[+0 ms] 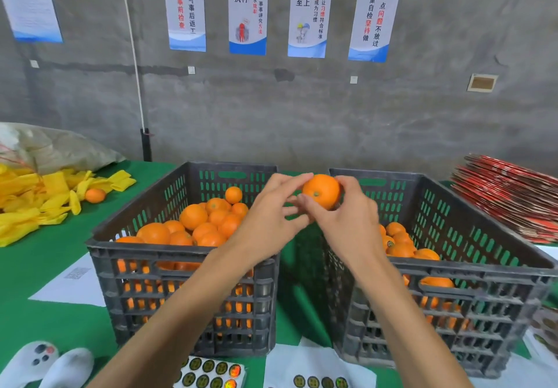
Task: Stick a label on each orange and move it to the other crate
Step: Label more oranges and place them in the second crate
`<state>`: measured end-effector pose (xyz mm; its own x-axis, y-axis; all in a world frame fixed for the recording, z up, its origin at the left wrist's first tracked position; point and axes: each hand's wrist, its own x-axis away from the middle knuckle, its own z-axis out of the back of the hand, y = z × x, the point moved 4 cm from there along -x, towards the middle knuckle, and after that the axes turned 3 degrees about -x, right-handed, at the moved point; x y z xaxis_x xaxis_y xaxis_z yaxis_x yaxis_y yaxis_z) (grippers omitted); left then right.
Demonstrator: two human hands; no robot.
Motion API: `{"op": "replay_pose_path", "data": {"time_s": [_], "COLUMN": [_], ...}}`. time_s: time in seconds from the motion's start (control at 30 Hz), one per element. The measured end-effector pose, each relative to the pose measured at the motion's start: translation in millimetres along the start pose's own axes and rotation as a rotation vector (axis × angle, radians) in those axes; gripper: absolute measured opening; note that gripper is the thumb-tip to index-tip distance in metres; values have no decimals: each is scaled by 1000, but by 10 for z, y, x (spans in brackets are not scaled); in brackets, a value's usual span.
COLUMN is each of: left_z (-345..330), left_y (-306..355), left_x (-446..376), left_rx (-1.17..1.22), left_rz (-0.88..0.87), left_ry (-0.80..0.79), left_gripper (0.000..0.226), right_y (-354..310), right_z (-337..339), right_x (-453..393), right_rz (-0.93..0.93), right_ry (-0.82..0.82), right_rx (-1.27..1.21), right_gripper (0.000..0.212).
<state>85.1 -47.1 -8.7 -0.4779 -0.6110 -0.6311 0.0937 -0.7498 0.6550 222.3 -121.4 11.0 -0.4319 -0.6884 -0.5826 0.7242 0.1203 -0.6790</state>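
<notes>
A green cloth-covered table (45,267) stands before a grey concrete wall (302,109) hung with blue-and-white posters (247,10). At nine o'clock, a dark slatted plastic crate (181,267) is heaped with oranges. The left hand (271,218), fingers loosely spread, touches a round orange fruit (321,191) that the right hand (347,221) grips between both crates, above centre. At three o'clock, the second dark crate (483,267) holds fewer oranges; label sheets (211,372) lie at six

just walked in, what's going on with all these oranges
A person is labelling oranges. Both hands are raised between two dark plastic crates: the right hand grips an orange while the left hand touches it with its fingertips. The left crate is piled high with oranges; the right crate holds fewer. Sheets of round stickers lie on the green table in front.
</notes>
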Motion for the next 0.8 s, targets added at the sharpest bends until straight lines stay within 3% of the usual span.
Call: {"op": "replay_pose_path", "data": {"time_s": [0.03,0.1,0.23,0.3,0.43,0.53,0.6,0.67,0.73,0.8], "left_z": [17,173,694,817,951,941,920,918,936,966], "left_y": [-24,-205,-929,-1208,-1476,-1518,-1538,-1514,-1380,-1137], "left_x": [-41,-176,-303,-227,-152,-67,-33,-42,-7,-11], "left_rx": [21,-190,-935,-999,-766,-838,-923,-937,-849,-814], "left_rz": [17,130,666,838,1048,1090,1037,994,1010,933], "left_ry": [-51,-135,-552,-688,-517,-606,-640,-636,-619,-483], "left_gripper": [63,52,54,54,63,80,60,33,42,50], "right_y": [58,207,629,820,930,859,792,687,567,474], "right_z": [102,303,588,653,636,571,527,502,447,348], "right_x": [-53,-140,-258,-256,-207,-166,-127,-87,38,255], "right_rz": [-10,-33,-74,-100,-109,-76,-12,77,243,470], "right_ry": [6,17,-14,-30,26,77,122,165,171,147], "right_rx": [63,239,466,503,495,483,450,387,328,278], "right_gripper": [66,61,58,58,54,49,40,30,18,12]}}
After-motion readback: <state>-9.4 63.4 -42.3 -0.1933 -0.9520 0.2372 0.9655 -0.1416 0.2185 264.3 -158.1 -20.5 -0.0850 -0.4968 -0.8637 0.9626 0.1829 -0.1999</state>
